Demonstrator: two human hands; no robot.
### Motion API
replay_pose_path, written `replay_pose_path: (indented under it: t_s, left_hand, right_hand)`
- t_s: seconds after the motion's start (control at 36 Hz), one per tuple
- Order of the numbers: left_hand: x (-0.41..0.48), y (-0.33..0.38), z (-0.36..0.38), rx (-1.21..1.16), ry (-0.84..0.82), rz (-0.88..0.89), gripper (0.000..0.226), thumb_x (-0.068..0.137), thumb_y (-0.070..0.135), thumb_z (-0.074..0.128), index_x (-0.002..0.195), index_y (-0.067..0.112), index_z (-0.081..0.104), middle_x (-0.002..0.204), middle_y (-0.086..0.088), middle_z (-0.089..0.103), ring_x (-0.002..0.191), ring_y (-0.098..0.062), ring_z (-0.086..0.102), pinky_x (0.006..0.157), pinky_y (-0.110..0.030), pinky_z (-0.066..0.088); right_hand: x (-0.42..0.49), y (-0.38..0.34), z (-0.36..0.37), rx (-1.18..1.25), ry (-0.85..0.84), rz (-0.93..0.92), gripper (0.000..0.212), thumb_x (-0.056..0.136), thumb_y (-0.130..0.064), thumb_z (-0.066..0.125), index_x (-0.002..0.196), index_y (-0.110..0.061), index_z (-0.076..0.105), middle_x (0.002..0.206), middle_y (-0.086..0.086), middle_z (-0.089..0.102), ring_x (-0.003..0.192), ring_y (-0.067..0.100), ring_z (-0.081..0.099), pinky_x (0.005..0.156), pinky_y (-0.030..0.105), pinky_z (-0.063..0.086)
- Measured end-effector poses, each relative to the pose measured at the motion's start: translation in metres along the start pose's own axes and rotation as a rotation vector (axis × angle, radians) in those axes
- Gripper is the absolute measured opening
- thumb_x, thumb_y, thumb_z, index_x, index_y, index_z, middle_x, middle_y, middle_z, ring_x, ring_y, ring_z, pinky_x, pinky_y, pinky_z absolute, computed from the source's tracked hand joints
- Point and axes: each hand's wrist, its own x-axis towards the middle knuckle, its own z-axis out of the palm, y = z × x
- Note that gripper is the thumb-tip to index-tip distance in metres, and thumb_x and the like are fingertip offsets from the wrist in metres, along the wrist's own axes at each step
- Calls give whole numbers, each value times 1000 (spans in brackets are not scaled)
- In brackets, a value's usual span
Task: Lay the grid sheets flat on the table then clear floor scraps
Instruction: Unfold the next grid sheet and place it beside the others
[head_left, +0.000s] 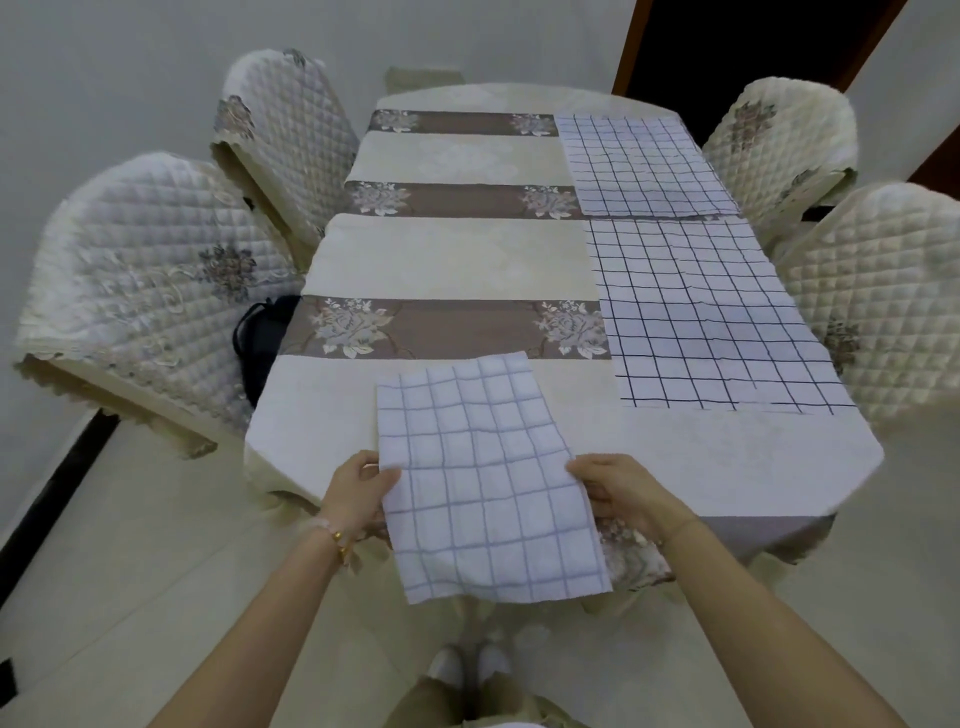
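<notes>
Both hands grip one grid sheet (485, 478) at the table's (701, 457) near edge: left hand (358, 491) pinching its left side, right hand (621, 493) its right. Two more grid sheets (711, 317) lie flat along the right.

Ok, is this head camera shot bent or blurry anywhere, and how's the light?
Head view: strong wide-angle bend, the table edges bow outward; soft even light, no glare or hard shadows; the left chair looks slightly smeared; the near sheet is fairly sharp; the doorway is plain black.
</notes>
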Motion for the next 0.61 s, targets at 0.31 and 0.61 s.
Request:
replay_pose_path:
  t_s: [0.31,0.61]
  left_hand:
    - [-42,23,53,351,48,365,22,86,13,63,107,15,57,107,1,56,98,-21,57,79,-24,45]
    - [-76,51,99,153,-291,331,29,82,37,67,107,22,64,108,9,67,104,-5,60,88,-21,49]
  right_hand:
    - [-28,3,31,40,-41,-136,24,78,-32,72,78,-9,64,81,13,51,76,24,48,72,36,42]
    - [-60,-14,59,246,10,-290,19,84,-20,67,76,-4,63,83,18,63,80,23,64,69,28,55]
